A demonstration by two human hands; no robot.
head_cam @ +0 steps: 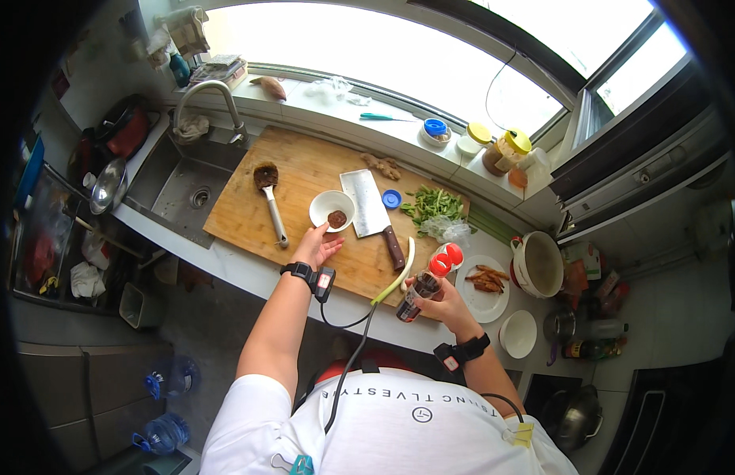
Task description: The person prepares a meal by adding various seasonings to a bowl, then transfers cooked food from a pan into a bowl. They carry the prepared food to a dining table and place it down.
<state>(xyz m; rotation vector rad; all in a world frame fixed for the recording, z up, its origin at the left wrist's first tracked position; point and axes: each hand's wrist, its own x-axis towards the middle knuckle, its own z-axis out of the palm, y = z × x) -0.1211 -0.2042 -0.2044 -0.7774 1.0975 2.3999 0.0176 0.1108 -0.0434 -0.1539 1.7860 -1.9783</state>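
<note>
My left hand (321,244) is at the near rim of a small white bowl (324,203), thumb against the rim and fingers spread beside it. A patch of dark brown paste (337,219) lies inside the bowl. In my right hand (443,301) is a bottle of dark liquid (421,292), tilted, its red flip cap (446,260) open. A cleaver (367,205) with a brown wooden handle lies on the wooden cutting board (311,155), just right of the bowl. Left of the bowl rests a metal-handled spatula (274,212) with a brown-smeared head.
Chopped greens (438,203), a scallion stalk (401,278), ginger (381,165) and a blue lid (391,199) are on the board. To the right stand a plate of browned food strips (480,308), a white bowl (518,334) and a pot (537,264). A sink (171,190) adjoins the left side.
</note>
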